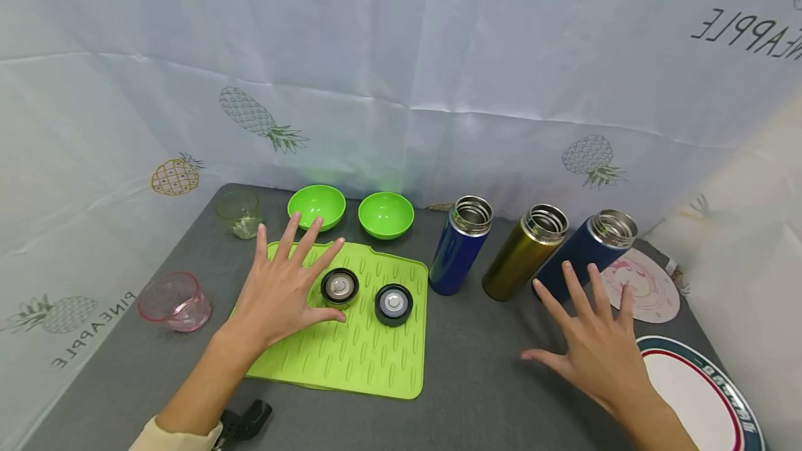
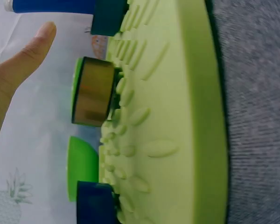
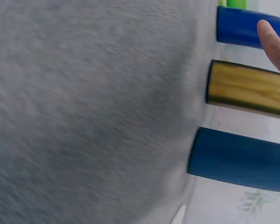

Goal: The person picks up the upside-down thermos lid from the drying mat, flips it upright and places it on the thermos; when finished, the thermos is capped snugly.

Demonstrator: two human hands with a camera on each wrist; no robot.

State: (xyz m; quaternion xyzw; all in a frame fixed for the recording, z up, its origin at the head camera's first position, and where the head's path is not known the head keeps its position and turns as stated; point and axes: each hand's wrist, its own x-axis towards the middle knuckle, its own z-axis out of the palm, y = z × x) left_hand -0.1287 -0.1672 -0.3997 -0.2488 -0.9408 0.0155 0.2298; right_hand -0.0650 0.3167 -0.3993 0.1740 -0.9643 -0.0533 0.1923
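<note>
My left hand [image 1: 282,291] is spread above the green ridged mat [image 1: 376,367], holding nothing. Two bottle lids, one gold-sided [image 1: 340,287] and one dark [image 1: 393,305], sit on the mat to its right, metal centres up. In the left wrist view a dark blue lid [image 2: 95,203] also shows; the hand hides it in the head view. My right hand [image 1: 601,353], fingers spread and holding nothing, is in front of three lidless steel-rimmed bottles: a bright blue one [image 1: 460,246], a gold one [image 1: 525,252] and a dark blue one [image 1: 585,249].
Two green bowls [image 1: 317,207] [image 1: 386,215] stand behind the mat. At left are a greenish glass [image 1: 240,213] and a pink glass [image 1: 177,303]. A pink-patterned disc [image 1: 645,287] and a white plate [image 1: 689,395] lie at right. A pineapple-print sheet [image 1: 401,75] backs the grey table.
</note>
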